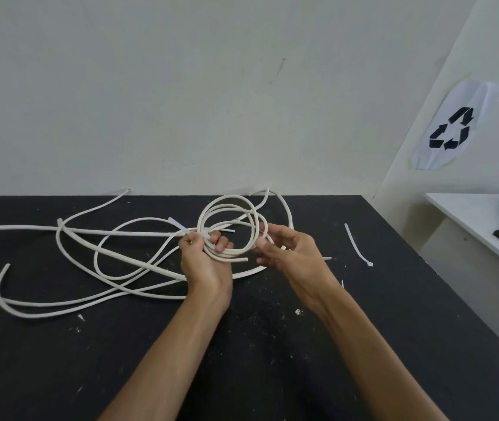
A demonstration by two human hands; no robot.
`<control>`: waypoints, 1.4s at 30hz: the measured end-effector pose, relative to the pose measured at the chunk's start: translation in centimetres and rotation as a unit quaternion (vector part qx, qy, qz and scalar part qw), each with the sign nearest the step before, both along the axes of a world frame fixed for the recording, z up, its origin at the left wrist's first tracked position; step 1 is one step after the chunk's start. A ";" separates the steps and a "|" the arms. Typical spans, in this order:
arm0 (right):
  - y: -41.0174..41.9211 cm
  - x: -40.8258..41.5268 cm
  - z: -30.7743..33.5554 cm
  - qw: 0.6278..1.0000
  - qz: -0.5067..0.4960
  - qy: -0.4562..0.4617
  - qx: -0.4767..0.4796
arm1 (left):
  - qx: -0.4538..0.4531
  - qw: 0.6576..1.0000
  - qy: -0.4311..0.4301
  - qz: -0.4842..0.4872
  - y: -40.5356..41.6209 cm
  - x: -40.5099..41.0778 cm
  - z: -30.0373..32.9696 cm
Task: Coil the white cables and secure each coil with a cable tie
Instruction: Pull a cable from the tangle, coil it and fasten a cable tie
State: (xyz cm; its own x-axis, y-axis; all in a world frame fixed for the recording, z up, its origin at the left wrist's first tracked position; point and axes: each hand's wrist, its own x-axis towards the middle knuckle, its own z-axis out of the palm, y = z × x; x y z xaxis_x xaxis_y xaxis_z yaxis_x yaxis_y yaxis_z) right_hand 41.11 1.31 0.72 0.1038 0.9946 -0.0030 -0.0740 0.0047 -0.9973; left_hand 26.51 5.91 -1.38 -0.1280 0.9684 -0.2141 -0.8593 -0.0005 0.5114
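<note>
Head view. My left hand (204, 256) grips the coil of white cable (230, 226) at its lower left edge, fingers curled round the bundled turns. I judge this grip is there to keep the loops stacked so they do not spring apart. The coil stands raised off the black table (272, 360), tilted toward me, so both hands can reach through and around it.

A translucent cable tie (178, 224) projects up and left from my left thumb, just beside the coil. It seems pinned against the turns by that same hand, ready to be wrapped; whether it already passes round the bundle I cannot tell.

My right hand (284, 249) sits at the coil's right edge, fingers loosely curved and touching the outer turns. It steadies that side. It may hold a small pale piece near the palm, but this is too small to confirm.

The coil's free end (243, 259) sticks out at the bottom, untucked.

Left of the coil, the remaining white cables (105, 253) lie loose and crossed on the table, not yet coiled. Right of the coil, well apart, a spare cable tie (357, 246) lies flat, within reach for the next bundle.

A recycling sign (451, 129) is taped to the wall, far right of the coil.
</note>
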 end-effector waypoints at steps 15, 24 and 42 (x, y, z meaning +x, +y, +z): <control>-0.8 -1.7 1.4 0.999 0.034 0.003 -0.010 | 0.034 0.999 -0.004 0.042 -0.3 0.9 1.0; -1.0 -1.4 1.0 0.998 0.053 -0.019 -0.003 | 0.064 0.996 0.004 0.055 -0.2 0.2 1.8; 0.0 0.9 1.5 0.993 -0.071 -0.096 -0.003 | 0.102 0.990 0.044 -0.086 -0.7 -1.9 2.4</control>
State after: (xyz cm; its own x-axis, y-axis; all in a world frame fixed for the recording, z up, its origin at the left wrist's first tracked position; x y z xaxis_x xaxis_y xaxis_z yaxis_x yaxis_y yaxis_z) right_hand 42.04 1.35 2.20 0.2417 0.9700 0.0249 0.1183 -0.0040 -0.9930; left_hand 24.62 5.25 1.00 0.0332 0.9994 -0.0078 -0.8073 0.0314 0.5893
